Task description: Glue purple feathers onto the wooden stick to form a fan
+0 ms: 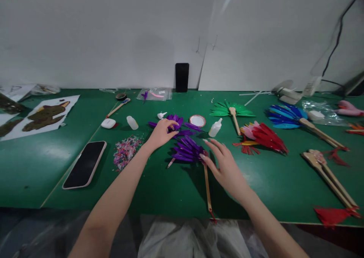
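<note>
My left hand (pixel 162 133) reaches into a loose heap of purple feathers (pixel 182 123) on the green table (pixel 256 182), its fingertips pinched on one of them. My right hand (pixel 223 165) lies open, fingers spread, with the fingertips touching the head of a purple feather fan (pixel 186 150). That fan's wooden stick (pixel 207 186) runs toward the near table edge. A small white glue bottle (pixel 215 128) and a round white lid (pixel 197 120) stand just beyond the fan.
A black phone in a pink case (pixel 85 164) and a pile of coloured scraps (pixel 126 151) lie at the left. Green (pixel 231 110), red (pixel 263 136) and blue (pixel 286 116) feather fans lie at the right, with bare wooden sticks (pixel 330 176). Another phone (pixel 182 77) leans on the wall.
</note>
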### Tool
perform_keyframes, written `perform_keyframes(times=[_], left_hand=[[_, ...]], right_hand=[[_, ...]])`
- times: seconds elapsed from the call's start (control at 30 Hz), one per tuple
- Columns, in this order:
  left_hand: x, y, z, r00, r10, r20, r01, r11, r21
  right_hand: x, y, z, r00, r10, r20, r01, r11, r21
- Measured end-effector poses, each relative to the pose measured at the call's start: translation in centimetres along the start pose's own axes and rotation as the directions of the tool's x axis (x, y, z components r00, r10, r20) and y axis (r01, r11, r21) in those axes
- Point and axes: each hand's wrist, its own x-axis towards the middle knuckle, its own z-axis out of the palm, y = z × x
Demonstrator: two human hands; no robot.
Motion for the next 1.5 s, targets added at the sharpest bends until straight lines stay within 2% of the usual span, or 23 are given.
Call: perform_keyframes(times=[0.13, 0.27, 0.47, 0.63, 0.8, 0.87, 1.0, 1.13, 1.3, 1.5], left_hand=[[-0.4, 0.2, -0.3, 0.976, 0.107, 0.192, -0.123, 0.989, 0.077], [-0.7, -0.4, -1.6, 0.959, 0.129, 0.254, -0.146, 0.988, 0.05], [-1.0, -1.1, -2.2, 0.951, 0.073, 0.299, -0.091, 0.995, 0.044], [-1.1, -0.2, -3.3, 0.955, -0.005, 0.298, 0.016, 0.999, -0.036], [-1.5, -0.2, -4.6, 0.887, -0.008, 0.462, 0.007, 1.0, 0.003], [-1.6, -0.3, -4.6, 0.878, -0.022, 0.478, 0.02, 1.0, 0.009], [-1.5, -0.5, -4.0, 0.886, -0.083, 0.456, 0.083, 0.996, 0.02], [-1.2, -0.6, -4.0, 0.869, -0.13, 0.478, 0.164, 0.986, -0.03], [-1.0, -0.3, -5.2, 0.874, -0.184, 0.45, 0.278, 0.949, -0.152], [-1.3, 2.3, -5.3, 0.866, -0.065, 0.496, 0.264, 0.902, -0.342]], right_hand=[[4.6, 0.0, 0.2, 0.996, -0.015, 0.083, 0.015, 1.0, 0.011], [6.9, -0.7, 1.4, 0.992, -0.089, 0.094, 0.082, 0.994, 0.078], [6.0, -0.3, 2.6, 0.997, -0.067, -0.028, 0.072, 0.977, 0.201], [5.5, -0.2, 2.4, 0.999, -0.04, 0.022, 0.035, 0.981, 0.19], [5.5, -0.5, 2.2, 0.998, -0.011, 0.055, 0.002, 0.987, 0.158], [5.5, -0.5, 2.1, 0.997, 0.013, 0.074, -0.025, 0.986, 0.165], [5.6, -0.2, 2.0, 0.991, 0.075, 0.109, -0.098, 0.971, 0.22], [5.7, 0.0, 2.0, 0.986, 0.108, 0.125, -0.14, 0.947, 0.287], [5.5, -0.1, 2.1, 0.997, 0.072, 0.033, -0.079, 0.947, 0.312], [5.2, -0.9, 1.2, 0.991, 0.08, -0.106, -0.028, 0.906, 0.423]])
